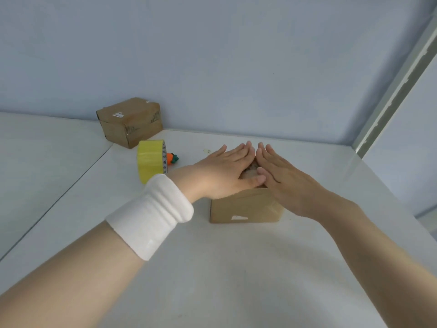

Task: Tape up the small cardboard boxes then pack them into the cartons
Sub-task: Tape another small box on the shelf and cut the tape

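Right of the frame's centre, a small cardboard box (246, 207) sits on the white surface (236, 268). Both hands lie flat on its top. The left hand (224, 171) reaches in from the lower left, a white wristband (151, 216) on its forearm; the right hand (283, 178) comes from the lower right. The fingers of each are straight and pressed together, fingertips nearly meeting over the far edge, thumbs touching over the top seam. To the left stands a yellow tape roll (152, 162) on its edge, with a small orange carrot-shaped object (172, 158) just behind it. A second cardboard box (130, 121) rests at upper left near the blue wall (212, 55).
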Demonstrator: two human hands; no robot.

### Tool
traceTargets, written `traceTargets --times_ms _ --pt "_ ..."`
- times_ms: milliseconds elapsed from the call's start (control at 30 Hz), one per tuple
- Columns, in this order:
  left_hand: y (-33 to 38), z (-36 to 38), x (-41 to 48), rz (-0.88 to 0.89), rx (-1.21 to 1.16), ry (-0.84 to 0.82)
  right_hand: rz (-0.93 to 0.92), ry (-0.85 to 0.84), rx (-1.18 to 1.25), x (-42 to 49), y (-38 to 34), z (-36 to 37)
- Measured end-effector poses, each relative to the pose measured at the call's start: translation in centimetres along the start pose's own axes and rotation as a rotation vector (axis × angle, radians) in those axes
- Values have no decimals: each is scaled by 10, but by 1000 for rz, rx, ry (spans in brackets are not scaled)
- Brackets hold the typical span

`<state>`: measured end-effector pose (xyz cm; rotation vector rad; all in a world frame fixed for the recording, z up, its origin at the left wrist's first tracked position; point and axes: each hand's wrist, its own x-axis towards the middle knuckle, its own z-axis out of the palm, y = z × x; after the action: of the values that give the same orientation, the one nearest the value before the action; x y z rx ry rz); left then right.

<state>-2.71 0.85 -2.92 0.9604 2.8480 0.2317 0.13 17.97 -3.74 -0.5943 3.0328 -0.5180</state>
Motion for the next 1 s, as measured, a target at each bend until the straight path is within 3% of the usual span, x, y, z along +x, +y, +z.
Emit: traceTargets --times_ms 267,400,467,567,667,800,1000 --pt "-6 15 0 51 74 80 -66 -65 71 -2 6 0" --pt "-24 15 -29 185 -401 317 -112 -13 527 -17 20 -8" --pt "-34 22 -43 127 -605 300 -109 6 735 -25 29 -5" --pt "-33 27 -48 3 -793 278 -24 122 831 -25 28 1" --pt "-28 25 -43 -188 -1075 261 202 249 949 -21 21 -5" --pt "-19 39 -33 -386 -1095 242 461 109 895 -21 12 11" --pt "-2 55 -30 -401 -1545 428 393 231 1384 -35 2 43"
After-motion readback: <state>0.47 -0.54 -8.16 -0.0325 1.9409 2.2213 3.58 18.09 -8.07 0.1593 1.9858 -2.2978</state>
